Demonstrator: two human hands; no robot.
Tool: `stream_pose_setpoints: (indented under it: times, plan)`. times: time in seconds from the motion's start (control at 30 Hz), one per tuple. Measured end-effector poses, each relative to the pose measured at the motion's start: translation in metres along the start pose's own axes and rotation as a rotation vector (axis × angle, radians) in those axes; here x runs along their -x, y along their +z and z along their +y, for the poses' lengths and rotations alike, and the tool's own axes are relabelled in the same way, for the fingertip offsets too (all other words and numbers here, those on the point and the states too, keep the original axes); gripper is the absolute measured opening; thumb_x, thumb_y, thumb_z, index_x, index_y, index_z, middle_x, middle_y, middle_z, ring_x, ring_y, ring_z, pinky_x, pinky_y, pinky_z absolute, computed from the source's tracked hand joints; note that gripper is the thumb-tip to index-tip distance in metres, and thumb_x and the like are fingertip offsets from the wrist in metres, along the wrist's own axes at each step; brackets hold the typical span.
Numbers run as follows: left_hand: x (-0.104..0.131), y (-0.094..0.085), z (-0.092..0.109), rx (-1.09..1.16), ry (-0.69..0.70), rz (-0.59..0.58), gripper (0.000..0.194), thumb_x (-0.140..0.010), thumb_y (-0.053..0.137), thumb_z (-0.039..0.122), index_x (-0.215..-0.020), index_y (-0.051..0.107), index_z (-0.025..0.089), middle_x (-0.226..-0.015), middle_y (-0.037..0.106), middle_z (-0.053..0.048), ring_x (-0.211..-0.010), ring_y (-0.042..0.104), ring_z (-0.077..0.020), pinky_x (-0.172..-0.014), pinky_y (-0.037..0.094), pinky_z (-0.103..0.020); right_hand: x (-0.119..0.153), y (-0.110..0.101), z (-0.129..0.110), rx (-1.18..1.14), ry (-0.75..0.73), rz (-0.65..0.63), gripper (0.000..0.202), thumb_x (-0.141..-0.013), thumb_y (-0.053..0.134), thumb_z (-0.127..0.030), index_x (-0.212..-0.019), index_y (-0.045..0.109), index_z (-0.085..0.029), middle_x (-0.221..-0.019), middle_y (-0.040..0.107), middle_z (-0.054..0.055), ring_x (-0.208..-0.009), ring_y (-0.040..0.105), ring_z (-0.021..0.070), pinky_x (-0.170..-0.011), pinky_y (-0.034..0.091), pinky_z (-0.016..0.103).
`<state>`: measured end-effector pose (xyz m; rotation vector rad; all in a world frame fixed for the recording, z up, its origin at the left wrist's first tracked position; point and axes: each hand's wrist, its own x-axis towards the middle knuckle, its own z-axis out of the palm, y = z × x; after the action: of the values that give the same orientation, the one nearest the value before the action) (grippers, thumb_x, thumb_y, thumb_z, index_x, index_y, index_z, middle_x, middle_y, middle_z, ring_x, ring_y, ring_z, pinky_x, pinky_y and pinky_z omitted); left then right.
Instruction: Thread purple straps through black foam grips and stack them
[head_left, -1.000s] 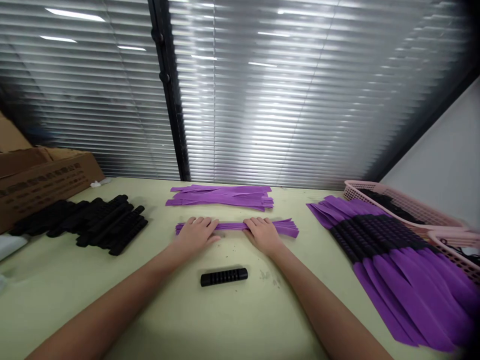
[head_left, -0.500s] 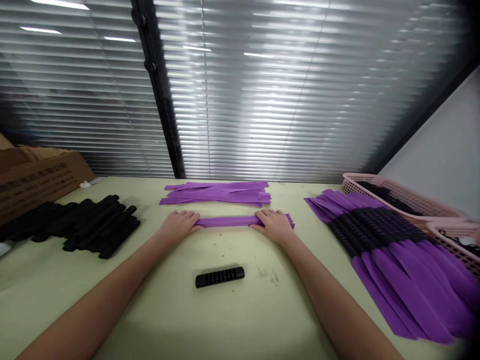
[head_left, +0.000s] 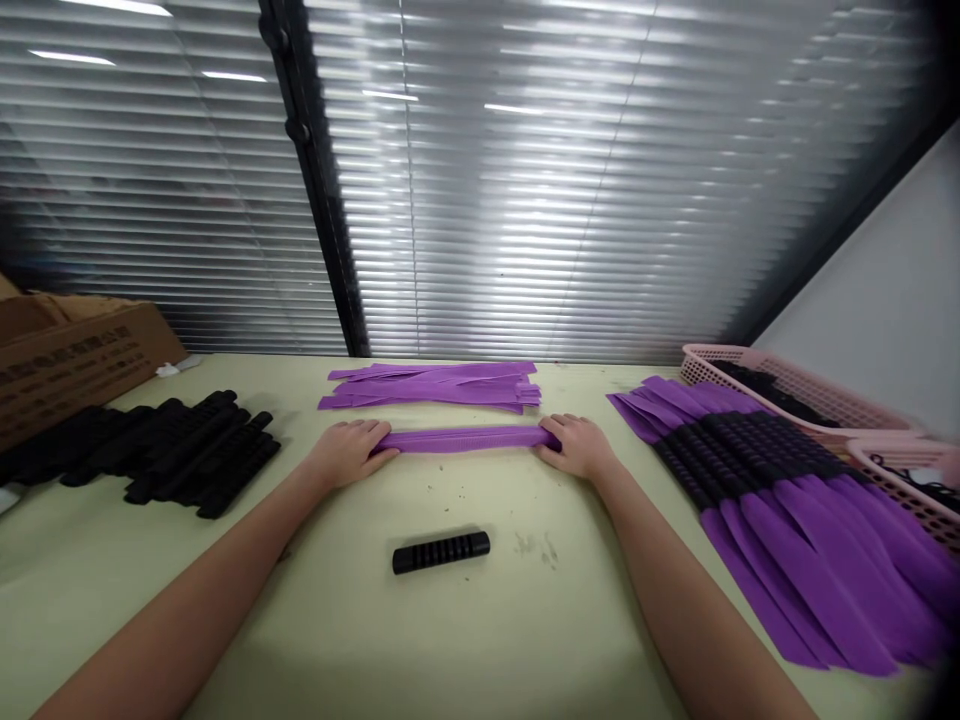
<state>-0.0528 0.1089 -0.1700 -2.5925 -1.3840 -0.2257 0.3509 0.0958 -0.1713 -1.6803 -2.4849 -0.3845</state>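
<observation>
A bundle of purple strips (head_left: 463,439) lies crosswise on the table between my hands. My left hand (head_left: 349,452) is closed around its left end, and my right hand (head_left: 576,446) grips the right end, covering it. Nearer to me lies a black ribbed tube-like piece (head_left: 441,552), touched by neither hand. Just behind the bundle rests a loose pile of similar purple strips (head_left: 435,386).
Several black ribbed pieces (head_left: 202,440) are heaped at left, beside a cardboard box (head_left: 90,350). To the right lie purple strips with black bands (head_left: 795,520), near pink baskets (head_left: 817,387) holding dark items. Window blinds (head_left: 495,200) stand behind the pale table (head_left: 360,620).
My right hand has shifted right to the end of the purple bundle, and my left hand slightly left. More of the bundle shows between them. The black piece has stayed put.
</observation>
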Motion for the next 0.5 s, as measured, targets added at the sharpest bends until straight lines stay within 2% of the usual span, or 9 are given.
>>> stream_pose_setpoints:
  times: [0.17, 0.27, 0.5]
  plan:
    - [0.006, 0.0, -0.01, 0.145, -0.026, 0.065, 0.03, -0.082, 0.046, 0.038, -0.104, 0.056, 0.02, -0.098, 0.067, -0.008, -0.086, 0.062, -0.0244, -0.073, 0.045, -0.033, 0.003, 0.005, 0.008, -0.109, 0.003, 0.053, 0.03, -0.08, 0.053, -0.035, -0.104, 0.061, -0.019, -0.092, 0.066, 0.006, -0.086, 0.059, 0.0217, -0.073, 0.039, 0.029]
    - [0.009, 0.002, -0.021, 0.274, -0.063, 0.102, 0.029, -0.075, 0.047, 0.03, -0.099, 0.059, 0.019, -0.093, 0.067, -0.006, -0.08, 0.061, -0.0212, -0.074, 0.045, -0.031, 0.005, 0.007, 0.009, -0.188, 0.015, 0.095, 0.03, -0.077, 0.053, -0.032, -0.102, 0.062, -0.018, -0.093, 0.066, 0.006, -0.086, 0.059, 0.021, -0.074, 0.041, 0.029]
    - [0.009, 0.008, -0.031, 0.464, -0.175, 0.191, 0.027, -0.065, 0.049, 0.027, -0.087, 0.063, 0.017, -0.082, 0.067, -0.003, -0.072, 0.057, -0.0172, -0.07, 0.045, -0.028, 0.007, 0.01, 0.012, -0.265, 0.068, 0.13, 0.032, -0.073, 0.053, -0.03, -0.102, 0.06, -0.019, -0.094, 0.066, 0.006, -0.085, 0.059, 0.0212, -0.075, 0.042, 0.03]
